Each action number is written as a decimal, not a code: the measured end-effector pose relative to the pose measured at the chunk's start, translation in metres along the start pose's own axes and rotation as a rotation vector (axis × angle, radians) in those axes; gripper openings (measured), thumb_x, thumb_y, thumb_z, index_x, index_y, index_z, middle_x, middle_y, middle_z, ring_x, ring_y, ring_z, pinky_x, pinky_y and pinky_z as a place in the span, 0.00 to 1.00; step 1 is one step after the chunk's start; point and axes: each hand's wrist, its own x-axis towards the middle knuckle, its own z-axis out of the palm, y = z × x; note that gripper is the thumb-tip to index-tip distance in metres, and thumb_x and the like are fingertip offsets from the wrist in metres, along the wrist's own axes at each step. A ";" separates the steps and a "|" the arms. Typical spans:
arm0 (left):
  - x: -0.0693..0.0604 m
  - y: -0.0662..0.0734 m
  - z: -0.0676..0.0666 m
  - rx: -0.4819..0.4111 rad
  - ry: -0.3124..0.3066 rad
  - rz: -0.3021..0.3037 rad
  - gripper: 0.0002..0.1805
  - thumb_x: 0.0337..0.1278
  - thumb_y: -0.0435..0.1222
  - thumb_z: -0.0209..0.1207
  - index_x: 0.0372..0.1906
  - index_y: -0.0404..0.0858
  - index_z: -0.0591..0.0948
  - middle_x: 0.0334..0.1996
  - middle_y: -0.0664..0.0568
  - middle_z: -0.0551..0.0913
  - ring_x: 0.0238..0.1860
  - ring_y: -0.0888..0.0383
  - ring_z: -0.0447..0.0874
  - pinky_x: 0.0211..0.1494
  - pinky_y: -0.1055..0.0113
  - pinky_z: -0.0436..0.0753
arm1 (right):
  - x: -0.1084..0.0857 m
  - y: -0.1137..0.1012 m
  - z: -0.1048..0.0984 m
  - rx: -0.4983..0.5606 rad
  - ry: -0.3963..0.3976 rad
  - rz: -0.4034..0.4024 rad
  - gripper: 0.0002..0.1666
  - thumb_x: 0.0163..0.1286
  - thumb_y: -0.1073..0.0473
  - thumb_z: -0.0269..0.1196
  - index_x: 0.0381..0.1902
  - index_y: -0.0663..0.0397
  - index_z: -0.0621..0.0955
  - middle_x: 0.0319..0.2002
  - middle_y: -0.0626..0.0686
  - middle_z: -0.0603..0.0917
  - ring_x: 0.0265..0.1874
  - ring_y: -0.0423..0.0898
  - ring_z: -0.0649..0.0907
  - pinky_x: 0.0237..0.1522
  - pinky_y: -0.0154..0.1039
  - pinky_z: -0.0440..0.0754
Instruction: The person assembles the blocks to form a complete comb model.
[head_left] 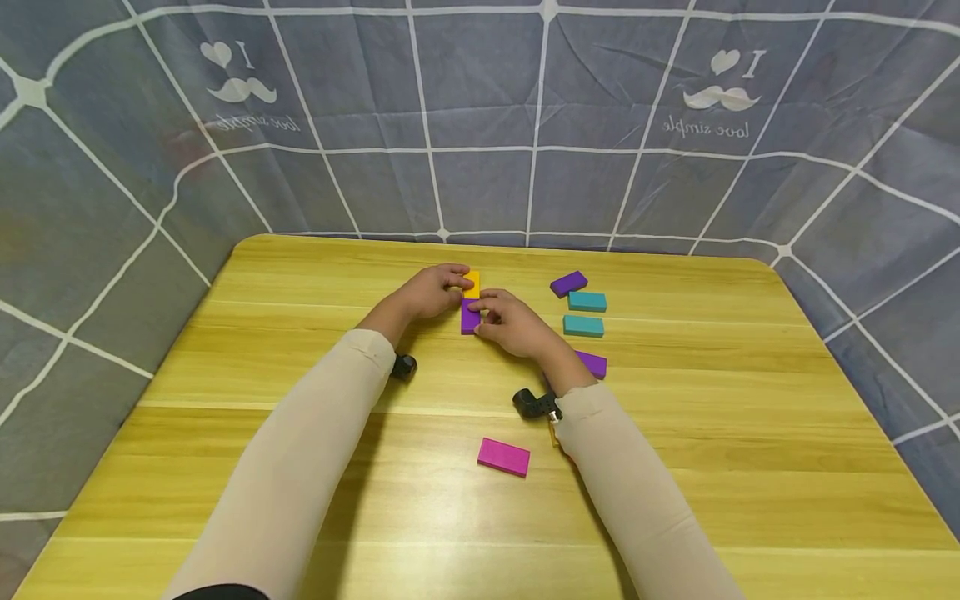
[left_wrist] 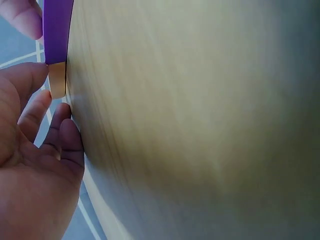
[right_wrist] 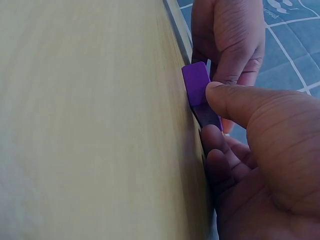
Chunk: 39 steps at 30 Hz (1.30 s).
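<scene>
An orange block [head_left: 473, 291] and a purple block [head_left: 470, 323] lie end to end near the table's far side. My left hand [head_left: 431, 292] pinches the orange block, thumb near the joint between the two and a fingertip on its top. From the right, my right hand [head_left: 516, 325] holds the purple block between thumb and fingers. The left wrist view shows the purple block [left_wrist: 56, 30] meeting the orange block [left_wrist: 58, 82] beside my left thumb. In the right wrist view my right thumb presses the near end of the purple block [right_wrist: 196, 82].
Right of the hands lie a dark purple block [head_left: 568, 284], two teal blocks [head_left: 587, 302] [head_left: 583, 326] and another purple block [head_left: 593, 364], partly hidden by the right arm. A magenta block [head_left: 503, 457] lies nearer the front. A grey curtain [head_left: 480, 192] stands behind the wooden table.
</scene>
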 end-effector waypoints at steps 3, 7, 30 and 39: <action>-0.001 0.002 0.000 0.016 -0.006 -0.001 0.20 0.71 0.33 0.52 0.64 0.36 0.78 0.74 0.50 0.63 0.76 0.48 0.53 0.77 0.53 0.52 | -0.001 0.000 0.000 -0.004 0.000 0.000 0.23 0.71 0.62 0.63 0.63 0.57 0.79 0.71 0.57 0.65 0.48 0.48 0.78 0.54 0.42 0.76; -0.002 0.002 0.000 0.022 -0.013 -0.005 0.19 0.71 0.33 0.54 0.63 0.36 0.79 0.75 0.51 0.63 0.76 0.48 0.53 0.77 0.52 0.52 | -0.001 0.000 0.000 -0.005 0.002 -0.001 0.23 0.71 0.62 0.63 0.63 0.57 0.79 0.71 0.57 0.66 0.47 0.49 0.78 0.53 0.42 0.76; -0.007 0.007 0.000 0.031 -0.012 0.017 0.17 0.70 0.33 0.56 0.59 0.35 0.82 0.73 0.47 0.65 0.75 0.47 0.55 0.76 0.52 0.54 | -0.002 -0.002 -0.007 0.116 0.012 0.019 0.24 0.69 0.60 0.64 0.62 0.56 0.78 0.66 0.55 0.71 0.44 0.48 0.78 0.49 0.40 0.77; -0.005 0.006 0.000 0.007 -0.004 -0.002 0.16 0.69 0.33 0.57 0.58 0.35 0.82 0.73 0.48 0.65 0.75 0.47 0.55 0.76 0.52 0.54 | 0.000 0.000 -0.010 0.174 0.025 0.071 0.35 0.70 0.61 0.62 0.73 0.56 0.67 0.51 0.56 0.79 0.35 0.47 0.77 0.37 0.37 0.74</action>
